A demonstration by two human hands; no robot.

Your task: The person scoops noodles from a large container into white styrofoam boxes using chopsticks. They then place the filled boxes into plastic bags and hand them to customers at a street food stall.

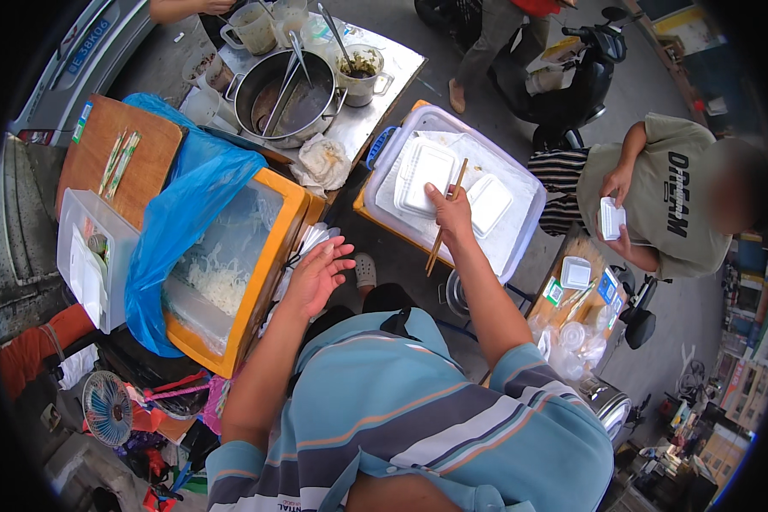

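My right hand (454, 214) grips a pair of wooden chopsticks (436, 246) above a pale plastic tub (532, 203). Its thumb reaches the near edge of a closed white foam takeaway box (427, 171). Beside that lies a smaller white foam box (488, 203), both resting on a white cloth or paper lining (470, 146). My left hand (315, 276) holds nothing; its fingers are apart, in the air beside an orange-yellow crate (265, 253). Inside the crate are white noodle-like strands (214, 285) on clear plastic, and a blue plastic bag (166, 269) drapes over it.
A steel pot (286, 96) with utensils and several plastic jugs (361, 73) stand on a metal table (393, 61). At right, a person (653, 173) holds a small white box (612, 219) near a side table (566, 253). A scooter (550, 83) stands behind.
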